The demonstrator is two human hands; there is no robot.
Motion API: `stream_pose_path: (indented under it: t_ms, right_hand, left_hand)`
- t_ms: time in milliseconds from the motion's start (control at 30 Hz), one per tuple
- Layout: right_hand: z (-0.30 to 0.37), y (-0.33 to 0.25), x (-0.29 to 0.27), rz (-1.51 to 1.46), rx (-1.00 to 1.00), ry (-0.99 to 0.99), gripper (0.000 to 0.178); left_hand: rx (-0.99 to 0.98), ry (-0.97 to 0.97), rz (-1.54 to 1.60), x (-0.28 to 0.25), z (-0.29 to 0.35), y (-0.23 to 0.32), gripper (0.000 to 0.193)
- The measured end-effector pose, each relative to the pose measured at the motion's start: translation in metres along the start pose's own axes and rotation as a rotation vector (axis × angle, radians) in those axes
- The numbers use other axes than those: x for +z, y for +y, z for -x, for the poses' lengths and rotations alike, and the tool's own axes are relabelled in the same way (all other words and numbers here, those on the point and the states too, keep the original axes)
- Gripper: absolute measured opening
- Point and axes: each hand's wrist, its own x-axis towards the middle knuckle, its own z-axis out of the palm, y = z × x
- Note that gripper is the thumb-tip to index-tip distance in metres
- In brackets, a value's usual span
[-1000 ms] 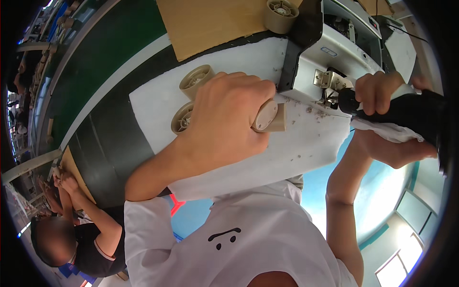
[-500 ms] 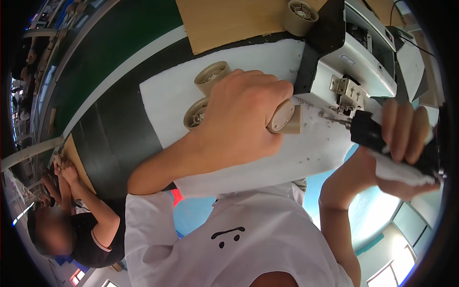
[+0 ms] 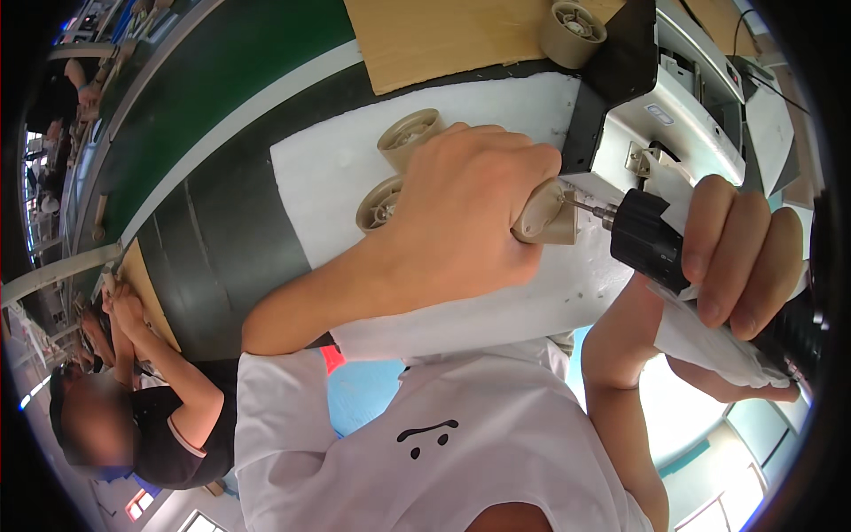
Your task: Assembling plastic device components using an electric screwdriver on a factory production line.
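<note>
My left hand (image 3: 479, 208) is wrapped round a beige plastic part (image 3: 543, 215) with a round end face, which points right. In my right hand (image 3: 740, 253) is a black electric screwdriver (image 3: 650, 238) with white wrapping round its body. The tip of its thin bit meets the round face of the beige part, near the upper edge. Whether a screw sits at the tip is too small to tell. Just left of my left hand lie two beige round housings with spoked insides, an upper one (image 3: 409, 135) and a lower one (image 3: 381, 204), partly hidden by the hand.
A silver and black screw-feeding machine (image 3: 660, 124) stands at the right back. Beside it another beige housing (image 3: 573, 34) rests near a cardboard sheet (image 3: 443, 40). Loose screws lie on the white sheet (image 3: 328, 168). A green conveyor belt (image 3: 213, 80) runs along the left, where a co-worker (image 3: 168, 417) sits.
The electric screwdriver has moved left from beside the machine's screw outlet to the beige part's face. My left hand keeps its grip; the whole view has shifted slightly.
</note>
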Motion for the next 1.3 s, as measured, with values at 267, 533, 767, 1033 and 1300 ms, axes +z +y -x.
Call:
stream_pose_path:
  t_ms: [267,533,767,1033,1300]
  right_hand:
    - [-0.005,0.006,-0.004,0.073,0.047,-0.155,0.046]
    - [-0.013,-0.038,-0.013,0.416,-0.002,-0.013,0.066]
    - [-0.006,-0.038,-0.044,0.477,-0.009,-0.021,0.078]
    - [-0.006,-0.030,-0.061,0.490,0.066,-0.028,0.079]
    - [-0.003,-0.014,-0.033,0.189,0.112,0.213,0.070]
  left_hand:
    - [-0.039,-0.051,-0.020,0.000,-0.004,0.004,0.022]
    - [-0.034,-0.071,0.009,-0.002,-0.004,0.007,0.021]
    - [-0.013,-0.080,-0.031,0.005,-0.005,0.004,0.020]
    - [-0.013,-0.076,-0.032,0.005,-0.006,0.004,0.020]
    - [-0.063,-0.099,0.011,0.002,-0.002,0.006,0.020]
